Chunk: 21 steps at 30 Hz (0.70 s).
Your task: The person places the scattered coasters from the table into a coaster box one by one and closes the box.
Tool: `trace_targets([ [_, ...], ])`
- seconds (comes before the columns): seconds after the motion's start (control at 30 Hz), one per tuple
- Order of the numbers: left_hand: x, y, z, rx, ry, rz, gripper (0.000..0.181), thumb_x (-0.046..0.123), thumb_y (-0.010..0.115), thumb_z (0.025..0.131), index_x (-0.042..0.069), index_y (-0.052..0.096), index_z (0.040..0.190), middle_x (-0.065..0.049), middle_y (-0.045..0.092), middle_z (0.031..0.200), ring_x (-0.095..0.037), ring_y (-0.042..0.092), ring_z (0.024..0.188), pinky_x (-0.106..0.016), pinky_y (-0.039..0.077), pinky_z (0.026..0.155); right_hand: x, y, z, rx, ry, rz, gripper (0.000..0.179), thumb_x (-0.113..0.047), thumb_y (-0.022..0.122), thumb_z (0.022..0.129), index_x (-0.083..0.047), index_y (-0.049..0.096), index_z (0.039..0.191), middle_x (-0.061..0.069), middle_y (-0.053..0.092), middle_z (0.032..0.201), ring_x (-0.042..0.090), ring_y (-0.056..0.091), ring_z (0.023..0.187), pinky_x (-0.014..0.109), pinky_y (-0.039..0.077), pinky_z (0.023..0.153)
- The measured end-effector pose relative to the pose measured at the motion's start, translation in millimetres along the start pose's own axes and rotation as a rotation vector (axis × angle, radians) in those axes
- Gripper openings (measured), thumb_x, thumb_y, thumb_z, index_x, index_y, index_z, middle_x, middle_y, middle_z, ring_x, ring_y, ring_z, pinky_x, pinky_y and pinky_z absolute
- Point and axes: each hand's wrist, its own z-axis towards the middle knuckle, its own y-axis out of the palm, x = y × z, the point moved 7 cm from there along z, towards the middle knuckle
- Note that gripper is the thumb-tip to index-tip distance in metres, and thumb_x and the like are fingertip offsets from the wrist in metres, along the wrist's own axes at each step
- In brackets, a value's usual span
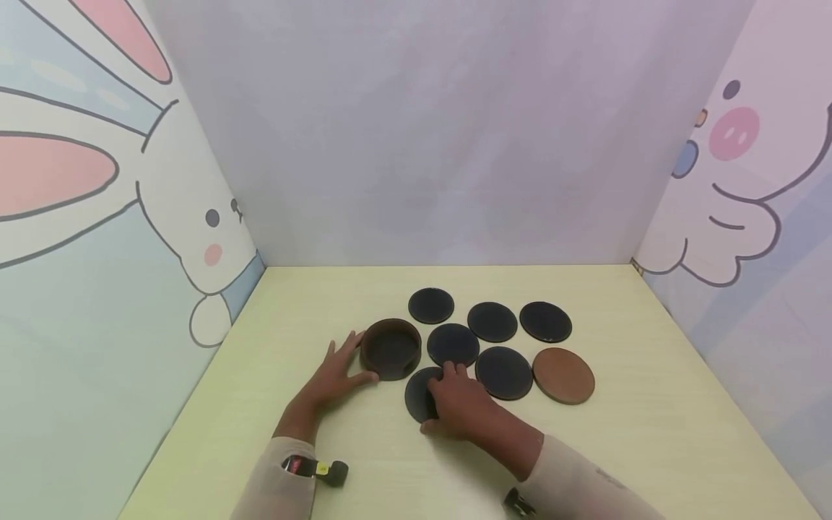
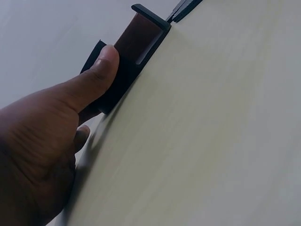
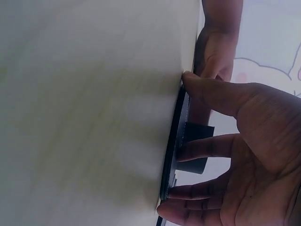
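A round dark-brown coaster holder [image 1: 390, 330] with a raised wall and a notch in its near side stands left of the coasters. My left hand [image 1: 334, 375] holds its left side, fingers at the far side and thumb [image 2: 107, 59] against the near wall. My right hand [image 1: 464, 404] grips a round black coaster [image 1: 418, 396] by its edges. In the right wrist view the thumb [image 3: 207, 90] is at one end of that coaster [image 3: 173, 141] and the fingertips are at the other, with the coaster low over the table. The palm covers part of it in the head view.
Several black coasters, such as the middle one [image 1: 453, 344] and the far right one [image 1: 545, 321], lie flat and close together beyond my right hand. A brown coaster [image 1: 563, 375] lies at their right. Wall panels [image 1: 448, 144] enclose the pale table [image 1: 650, 433] on three sides.
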Motion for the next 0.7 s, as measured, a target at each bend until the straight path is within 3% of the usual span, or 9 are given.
trace_targets([
  [0.3,0.0,-0.4,-0.2,0.004,0.017,0.013,0.104,0.064,0.080,0.092,0.030,0.027,0.175,-0.012,0.022,0.183,-0.050,-0.002,0.171,-0.075,0.002,0.136,-2.5,0.8,0.6,0.006,0.032,0.051,0.068,-0.049,0.095,0.081,0.000,0.075,0.124,0.024,0.058,0.126,0.036,0.057,0.116,0.045,0.067,0.079],
  [0.7,0.3,-0.2,-0.9,-0.003,-0.005,0.014,0.105,0.068,0.078,0.091,0.033,0.026,0.175,-0.012,0.018,0.184,-0.052,-0.004,0.170,-0.079,0.005,0.134,0.5,1.5,2.3,0.025,0.066,0.139,0.082,-0.044,0.099,0.076,-0.006,0.068,0.141,0.026,0.050,0.135,0.039,0.053,0.120,0.046,0.065,0.079],
])
